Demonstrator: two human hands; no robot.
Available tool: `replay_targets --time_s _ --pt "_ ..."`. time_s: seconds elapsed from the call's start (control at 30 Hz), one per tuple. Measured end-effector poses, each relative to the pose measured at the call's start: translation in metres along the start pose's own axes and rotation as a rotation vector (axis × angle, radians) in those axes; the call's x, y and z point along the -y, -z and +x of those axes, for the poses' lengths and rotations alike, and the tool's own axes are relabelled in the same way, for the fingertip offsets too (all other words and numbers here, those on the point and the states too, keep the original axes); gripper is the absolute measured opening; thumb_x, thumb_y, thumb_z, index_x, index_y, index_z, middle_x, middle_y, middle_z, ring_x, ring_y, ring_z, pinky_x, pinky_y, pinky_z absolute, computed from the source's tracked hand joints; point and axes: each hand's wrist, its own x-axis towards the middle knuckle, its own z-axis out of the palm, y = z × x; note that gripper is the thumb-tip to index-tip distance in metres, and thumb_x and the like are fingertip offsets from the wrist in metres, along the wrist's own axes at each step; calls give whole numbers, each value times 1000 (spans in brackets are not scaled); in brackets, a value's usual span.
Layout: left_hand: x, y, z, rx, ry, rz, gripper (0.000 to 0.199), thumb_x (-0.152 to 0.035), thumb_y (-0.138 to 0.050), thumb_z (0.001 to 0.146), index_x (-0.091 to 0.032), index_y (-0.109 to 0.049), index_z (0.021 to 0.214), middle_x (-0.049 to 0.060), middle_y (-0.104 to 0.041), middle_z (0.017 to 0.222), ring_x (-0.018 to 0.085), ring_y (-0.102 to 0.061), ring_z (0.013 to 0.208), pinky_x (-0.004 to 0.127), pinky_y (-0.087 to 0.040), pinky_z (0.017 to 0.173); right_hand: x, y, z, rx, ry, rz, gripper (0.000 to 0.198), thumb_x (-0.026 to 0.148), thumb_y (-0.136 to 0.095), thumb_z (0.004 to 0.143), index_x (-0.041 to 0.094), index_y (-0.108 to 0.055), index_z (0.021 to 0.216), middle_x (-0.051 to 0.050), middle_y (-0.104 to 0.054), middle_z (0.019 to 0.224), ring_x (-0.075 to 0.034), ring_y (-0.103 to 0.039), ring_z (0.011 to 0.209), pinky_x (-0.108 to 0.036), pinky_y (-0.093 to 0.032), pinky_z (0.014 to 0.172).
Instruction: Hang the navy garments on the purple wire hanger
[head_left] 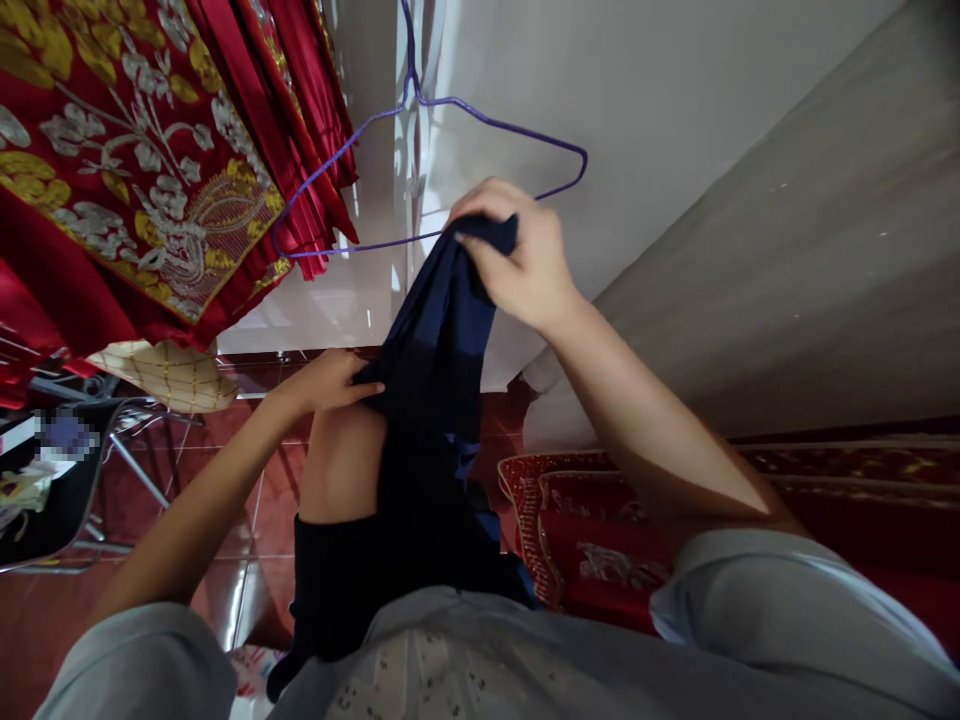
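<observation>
A dark navy piece of clothing (442, 330) hangs in folds between my hands and drops over my lap. With the thumb and fingers of my right hand (517, 250) I pinch its upper end, right at the bottom bar of a purple wire hanger (495, 120). The cloth's top edge meets the bar there; whether it passes over the bar is hidden by my fingers. Lower down, my left hand (337, 385) grips the cloth's left edge. The hanger is suspended in front of me, its hook running out of the top of the view.
Red fabric with gold and silver embroidery (142, 150) hangs at the upper left. A black folding chair (67, 500) with items on it stands at left on the red tiled floor (277, 470). At right are a pale wall (787, 270) and red beaded cloth (592, 530).
</observation>
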Motion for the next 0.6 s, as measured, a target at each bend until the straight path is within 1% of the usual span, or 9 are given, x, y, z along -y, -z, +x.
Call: replay_targets --time_s 0.07,0.13,0.23,0.33,0.4,0.5,0.57,0.6 --pt "14 4 -3 0 84 140 41 -52 -57 96 -17 -69 79 7 -69 76 22 -62 71 32 -43 73 -25 -14 15 -187 -46 29 26 47 -57 96 23 -68 96 -5 -70 100 -23 -66 104 -42 -51 98" --pt "24 12 -9 -39 195 169 43 -54 -53 96 -18 -70 81 8 -71 78 23 -64 73 31 -42 70 -51 -32 29 -267 -111 87 37 53 -49 99 21 -66 92 -5 -68 93 -22 -66 99 -40 -53 93" --pt "29 27 -25 -138 312 192 42 -50 -49 97 -18 -71 82 9 -72 77 23 -63 70 31 -40 68 -82 -59 43 -233 -193 137 39 52 -52 98 18 -61 81 -4 -63 81 -20 -65 92 -35 -54 85" --pt "28 38 -43 -260 362 290 34 -42 -49 95 -19 -72 87 11 -72 80 24 -64 74 31 -41 69 -96 -74 46 -149 -239 92 40 44 -58 96 18 -52 66 -1 -53 68 -17 -61 82 -32 -53 80" --pt "25 42 -52 -321 429 398 30 -38 -48 95 -19 -70 92 12 -72 83 26 -65 77 31 -43 69 -98 -74 42 -121 -267 54 44 39 -58 96 19 -45 59 1 -46 61 -16 -57 75 -31 -52 78" --pt "21 42 -61 -378 549 526 21 -25 -50 90 -18 -67 99 13 -71 84 29 -67 79 34 -47 71 -92 -60 30 -133 -293 1 49 35 -64 92 21 -37 54 2 -37 57 -14 -53 70 -30 -51 75" --pt "19 43 -61 -429 566 511 17 -16 -53 83 -18 -66 93 10 -69 78 30 -66 77 36 -48 74 -85 -45 21 -141 -290 -42 52 30 -68 88 22 -32 51 3 -32 56 -14 -51 68 -30 -51 74" --pt "18 44 -60 -486 553 467 15 -11 -54 79 -19 -65 87 8 -66 74 29 -66 76 36 -49 76 -80 -37 17 -143 -282 -64 53 28 -69 86 22 -30 51 3 -30 55 -13 -50 67 -30 -50 74"
